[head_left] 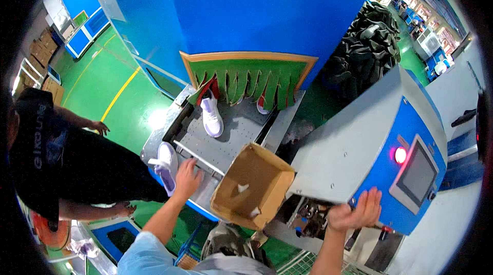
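My left hand (pixel 188 176) reaches over the near end of a grey conveyor (pixel 237 121), its fingers spread and holding nothing. Just left of it a white and lilac sneaker (pixel 166 164) rests at the conveyor's corner; whether my fingers touch it I cannot tell. My right hand (pixel 356 210) is open with fingers stretched out, by the lower edge of a blue machine panel (pixel 377 175). Another white sneaker (pixel 211 117) lies on the conveyor before a slit green curtain (pixel 251 87). Only the tip of a further shoe (pixel 263 106) shows under the strips.
An open cardboard box (pixel 280 175) with white scraps inside sits at the conveyor's near end. The panel carries a lit red button (pixel 400 155) and a screen (pixel 417 175). A person in black (pixel 77 157) stands at left. Dark pieces (pixel 367 41) are heaped behind the machine.
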Available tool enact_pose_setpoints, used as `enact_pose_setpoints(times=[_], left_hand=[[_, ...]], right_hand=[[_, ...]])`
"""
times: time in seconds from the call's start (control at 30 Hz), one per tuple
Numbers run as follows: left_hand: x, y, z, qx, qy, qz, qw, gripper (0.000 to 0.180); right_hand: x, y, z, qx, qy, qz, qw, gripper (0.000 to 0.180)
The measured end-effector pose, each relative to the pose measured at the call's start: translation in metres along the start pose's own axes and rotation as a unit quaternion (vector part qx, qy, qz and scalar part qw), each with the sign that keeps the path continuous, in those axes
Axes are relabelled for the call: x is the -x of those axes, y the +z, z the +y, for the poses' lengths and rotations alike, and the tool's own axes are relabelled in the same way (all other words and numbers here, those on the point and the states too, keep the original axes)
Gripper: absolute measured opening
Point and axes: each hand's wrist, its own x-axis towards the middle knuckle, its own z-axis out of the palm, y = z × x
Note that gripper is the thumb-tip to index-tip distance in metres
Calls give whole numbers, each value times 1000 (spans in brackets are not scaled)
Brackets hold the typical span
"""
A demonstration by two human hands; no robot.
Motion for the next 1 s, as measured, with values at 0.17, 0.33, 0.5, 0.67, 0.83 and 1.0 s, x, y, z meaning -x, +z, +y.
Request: enact_pose_setpoints(times=[0.17,0.33,0.5,0.67,0.83,1.0], left_hand=[[-203,92,-54,230,-162,71,957,79],[-239,156,-71,137,-173,189,957,69],[-183,88,-13,535,-346,-157,755,55],[-43,-9,14,606,-191,-139,760,59],[79,-62,154,569,-115,-304,756,90],[143,-79,234,536,-37,-500,679,116]], right_hand=[[5,-9,-5,73,-36,-35,996,53],[3,4,-14,84,-52,13,995,57],[11,-17,4,56,-60,-29,996,53],[-18,-40,-32,-70,73,-121,988,52],[18,-82,-105,-612,337,-192,690,79],[83,-106,-35,-761,451,-350,307,72]])
